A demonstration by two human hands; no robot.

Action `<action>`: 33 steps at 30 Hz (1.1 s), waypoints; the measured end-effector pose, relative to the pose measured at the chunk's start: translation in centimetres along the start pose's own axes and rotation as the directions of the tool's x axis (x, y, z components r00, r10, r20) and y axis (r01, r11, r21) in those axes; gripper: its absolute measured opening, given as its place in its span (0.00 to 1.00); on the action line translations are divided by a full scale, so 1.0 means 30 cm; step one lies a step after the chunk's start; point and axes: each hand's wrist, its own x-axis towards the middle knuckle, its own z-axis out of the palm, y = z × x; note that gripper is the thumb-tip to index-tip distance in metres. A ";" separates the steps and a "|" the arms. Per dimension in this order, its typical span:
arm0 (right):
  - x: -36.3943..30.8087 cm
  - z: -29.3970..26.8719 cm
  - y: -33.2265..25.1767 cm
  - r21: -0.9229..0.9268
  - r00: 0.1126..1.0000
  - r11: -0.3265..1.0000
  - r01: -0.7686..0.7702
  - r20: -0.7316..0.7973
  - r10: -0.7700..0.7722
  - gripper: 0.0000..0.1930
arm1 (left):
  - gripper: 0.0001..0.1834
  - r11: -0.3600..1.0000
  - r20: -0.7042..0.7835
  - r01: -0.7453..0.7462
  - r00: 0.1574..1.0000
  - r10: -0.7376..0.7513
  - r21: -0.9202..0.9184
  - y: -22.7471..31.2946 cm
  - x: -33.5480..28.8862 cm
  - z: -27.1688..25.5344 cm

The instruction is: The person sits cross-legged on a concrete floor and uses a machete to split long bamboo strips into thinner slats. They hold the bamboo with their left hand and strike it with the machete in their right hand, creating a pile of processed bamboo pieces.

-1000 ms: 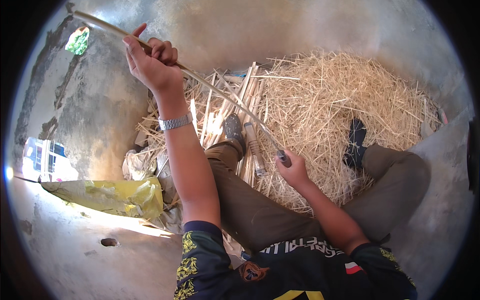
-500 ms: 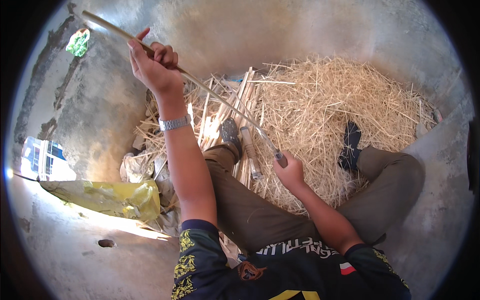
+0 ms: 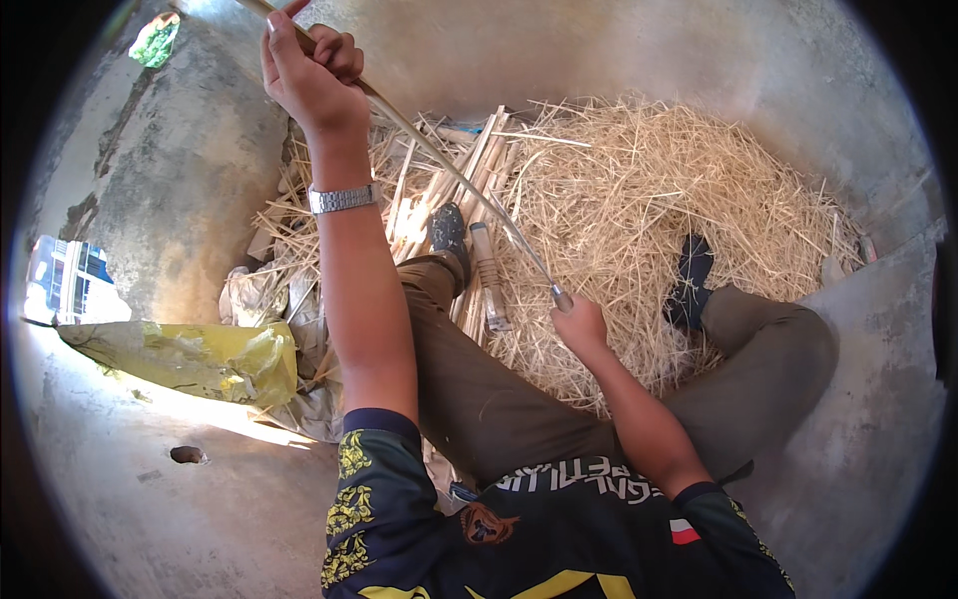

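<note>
A long, thin, pale stick point(image 3: 408, 124) slants from the upper edge down toward the middle. Near its upper part my left hand point(image 3: 314, 75) grips it, with the forefinger lifted off. My right hand point(image 3: 581, 325), closed over my lap side, holds a knife by its wooden handle point(image 3: 564, 300). A metal collar and narrow blade point(image 3: 539, 266) point up from that handle, in line with the stick. Where blade and stick meet is hard to make out. The stick's far end lies outside the picture.
Straw shavings point(image 3: 619, 190) heap in front of my legs. Split pale strips point(image 3: 479, 170) and a grooved wooden piece point(image 3: 488, 275) lie by my left foot. A yellow plastic sheet point(image 3: 215, 359) lies at left, near a hole point(image 3: 188, 454). Grey concrete walls point(image 3: 519, 50) curve around.
My left hand and the stick sit higher in view, and the stick's upper end has left the picture. The whole scene has shifted slightly left and up. Both grips stay closed.
</note>
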 end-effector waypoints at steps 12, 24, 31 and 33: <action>-0.039 -0.003 -0.045 0.128 0.985 0.978 0.166 -0.072 -0.158 0.16 | 0.19 1.000 -0.018 -0.008 1.000 0.008 -0.023 -0.020 0.025 -0.060; 0.016 0.074 0.077 0.003 0.998 1.000 0.010 -0.058 -0.010 0.20 | 0.15 0.866 0.176 0.157 0.981 -0.081 -0.475 -0.107 0.143 -0.202; 0.029 0.078 0.064 0.601 0.950 0.738 -0.307 0.247 0.193 0.15 | 0.15 0.992 -0.040 -0.040 0.999 0.036 -0.116 -0.071 0.059 -0.096; 0.001 0.091 0.015 0.378 0.986 0.925 0.036 -0.166 0.029 0.13 | 0.15 0.987 -0.040 -0.049 0.998 0.043 -0.151 -0.089 0.068 -0.101</action>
